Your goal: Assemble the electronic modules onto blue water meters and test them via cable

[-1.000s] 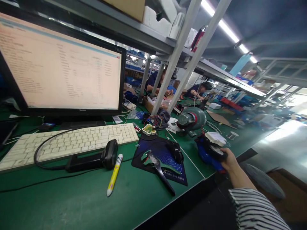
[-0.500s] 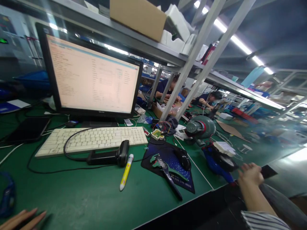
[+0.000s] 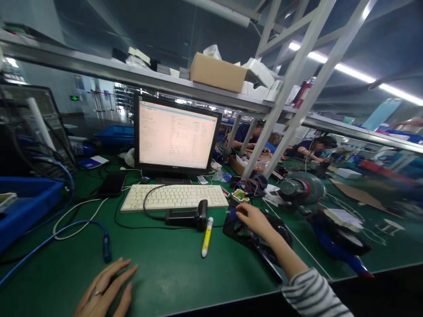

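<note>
My left hand [image 3: 105,288] lies at the front of the green bench with fingers spread and nothing in it. A blue cable with a dark blue plug [image 3: 106,246] ends just beyond its fingertips. My right hand [image 3: 253,219] is stretched out over the dark mouse pad [image 3: 231,225], fingers loosely bent and apart, with nothing seen in it. Just past its fingers sits a small white casing with a green-yellow circuit board [image 3: 239,195]. Below my right forearm, a black-handled tool [image 3: 267,259] and a black mouse [image 3: 280,229] are partly covered.
A black barcode scanner [image 3: 187,217] and a yellow pen [image 3: 207,237] lie before the white keyboard [image 3: 175,197]. Behind stands a monitor [image 3: 176,134]. On the right are a grey-green motor-like machine [image 3: 302,189] and a blue tool [image 3: 333,240]. A blue bin [image 3: 29,211] stands left.
My right hand has swung leftward from beyond the bench's front edge to over the mouse pad. The view has turned left, and more of my left hand shows.
</note>
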The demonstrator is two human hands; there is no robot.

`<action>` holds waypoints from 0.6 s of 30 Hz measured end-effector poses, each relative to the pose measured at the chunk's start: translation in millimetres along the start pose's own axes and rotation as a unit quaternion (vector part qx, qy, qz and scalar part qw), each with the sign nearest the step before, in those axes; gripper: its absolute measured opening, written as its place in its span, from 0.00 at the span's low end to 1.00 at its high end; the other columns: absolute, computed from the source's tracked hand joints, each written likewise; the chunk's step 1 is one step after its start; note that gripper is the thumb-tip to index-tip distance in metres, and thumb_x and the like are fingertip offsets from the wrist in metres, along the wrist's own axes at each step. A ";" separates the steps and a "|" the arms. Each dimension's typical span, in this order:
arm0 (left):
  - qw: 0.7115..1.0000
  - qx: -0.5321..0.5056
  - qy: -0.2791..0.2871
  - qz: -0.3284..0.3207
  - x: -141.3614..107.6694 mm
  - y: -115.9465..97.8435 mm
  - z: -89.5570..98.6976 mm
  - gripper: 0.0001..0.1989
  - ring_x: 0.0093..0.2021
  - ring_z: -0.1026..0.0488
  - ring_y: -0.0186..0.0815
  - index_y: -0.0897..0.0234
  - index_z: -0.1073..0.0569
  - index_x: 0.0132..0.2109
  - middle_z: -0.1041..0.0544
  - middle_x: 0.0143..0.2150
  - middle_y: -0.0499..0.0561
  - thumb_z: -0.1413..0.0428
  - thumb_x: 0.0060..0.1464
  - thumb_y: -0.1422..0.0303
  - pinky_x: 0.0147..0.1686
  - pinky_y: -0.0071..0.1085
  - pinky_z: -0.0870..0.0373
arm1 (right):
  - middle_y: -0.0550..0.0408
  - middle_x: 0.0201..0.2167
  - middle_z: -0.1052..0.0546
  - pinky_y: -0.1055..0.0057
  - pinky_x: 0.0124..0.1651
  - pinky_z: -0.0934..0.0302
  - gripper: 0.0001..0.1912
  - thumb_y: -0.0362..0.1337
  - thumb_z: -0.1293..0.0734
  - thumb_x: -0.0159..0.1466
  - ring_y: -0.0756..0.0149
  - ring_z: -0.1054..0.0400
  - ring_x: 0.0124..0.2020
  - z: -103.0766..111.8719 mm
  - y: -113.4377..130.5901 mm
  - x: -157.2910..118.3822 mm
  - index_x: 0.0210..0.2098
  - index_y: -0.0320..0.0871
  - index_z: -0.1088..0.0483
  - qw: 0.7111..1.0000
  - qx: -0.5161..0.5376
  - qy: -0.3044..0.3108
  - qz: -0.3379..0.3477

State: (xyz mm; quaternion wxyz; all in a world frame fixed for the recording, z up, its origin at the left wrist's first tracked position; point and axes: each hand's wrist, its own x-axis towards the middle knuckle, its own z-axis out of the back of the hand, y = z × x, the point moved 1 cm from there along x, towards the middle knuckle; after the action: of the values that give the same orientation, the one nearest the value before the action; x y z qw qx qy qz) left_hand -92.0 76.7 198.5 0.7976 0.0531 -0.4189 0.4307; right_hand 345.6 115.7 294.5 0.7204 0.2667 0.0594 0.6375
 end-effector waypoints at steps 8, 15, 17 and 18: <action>0.999 -0.015 -0.034 -0.012 41.6 -12.0 27.4 0.12 0.45 0.25 0.37 0.54 0.28 0.46 0.25 0.46 0.50 0.48 0.54 0.63 0.43 0.32 0.26 | 0.51 0.22 0.25 0.66 0.35 0.40 0.05 0.27 0.35 0.50 0.57 0.31 0.28 -27.4 17.8 16.6 0.21 0.41 0.30 0.999 0.028 -0.037 -0.026; 0.922 -0.353 0.031 0.155 134.0 -41.2 -24.6 0.11 0.45 0.26 0.39 0.60 0.23 0.40 0.22 0.41 0.53 0.48 0.54 0.63 0.49 0.37 0.31 | 0.50 0.31 0.24 0.66 0.38 0.35 0.17 0.49 0.38 0.59 0.59 0.29 0.33 -55.5 101.5 27.5 0.33 0.42 0.27 0.963 0.223 -0.125 0.079; 0.890 -0.411 0.021 0.195 161.6 -36.3 -45.9 0.12 0.45 0.27 0.40 0.63 0.24 0.41 0.22 0.42 0.55 0.47 0.53 0.63 0.50 0.39 0.33 | 0.51 0.31 0.24 0.66 0.37 0.34 0.17 0.50 0.38 0.60 0.60 0.29 0.32 -79.9 127.9 33.8 0.33 0.42 0.27 0.947 0.275 -0.131 0.105; 0.890 -0.410 0.015 0.202 171.2 -31.5 -54.7 0.13 0.45 0.26 0.41 0.64 0.24 0.43 0.22 0.42 0.56 0.47 0.53 0.63 0.49 0.39 0.32 | 0.51 0.30 0.24 0.67 0.37 0.34 0.17 0.49 0.38 0.60 0.61 0.29 0.32 -90.9 137.3 35.7 0.33 0.42 0.27 0.939 0.296 -0.136 0.110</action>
State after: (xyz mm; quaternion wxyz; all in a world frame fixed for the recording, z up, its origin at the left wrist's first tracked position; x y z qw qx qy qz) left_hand 12.7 191.4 294.2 0.6506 -0.3704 -0.5479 0.3733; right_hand 191.5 183.8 289.4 0.5349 0.5570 0.1176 0.6243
